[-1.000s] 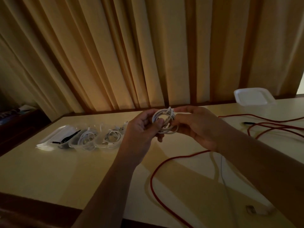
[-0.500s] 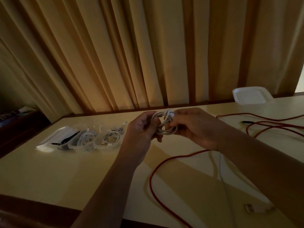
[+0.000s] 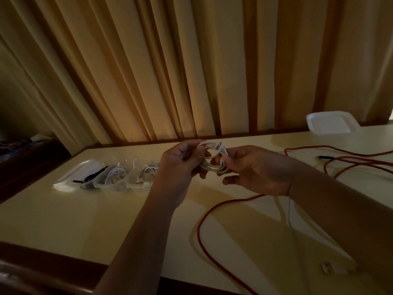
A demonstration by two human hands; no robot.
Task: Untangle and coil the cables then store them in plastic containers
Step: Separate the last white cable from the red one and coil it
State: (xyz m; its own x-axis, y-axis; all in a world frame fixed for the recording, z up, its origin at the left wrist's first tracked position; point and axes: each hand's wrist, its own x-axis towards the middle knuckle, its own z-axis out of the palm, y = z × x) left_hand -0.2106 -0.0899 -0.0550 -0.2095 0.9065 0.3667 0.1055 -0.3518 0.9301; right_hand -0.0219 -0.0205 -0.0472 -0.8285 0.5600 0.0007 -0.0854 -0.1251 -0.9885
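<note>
White cable coil sits between your two hands, lifted clear above the worktop: your left hand pinches its left side with the fingers curled closed on the loops, and your right hand grips the right side, its fingertips pressed to the strands while the thumb below looks loose. To finish this coil well, keep the left pinch firm so the loops stay stacked, and use the right fingers to tuck the free end through or around the bundle; where that end lies is too blurred to tell. Don't let go with both hands at once, or the loops will likely spring open. To your left, a row of clear plastic containers on the worktop already holds coiled white cables, with one dark cable at the far left; a spot beside them seems the natural place for this coil. A white lid or tray waits at the far right. The red cable sprawls loose across the worktop below your right arm, not yet coiled.
</note>
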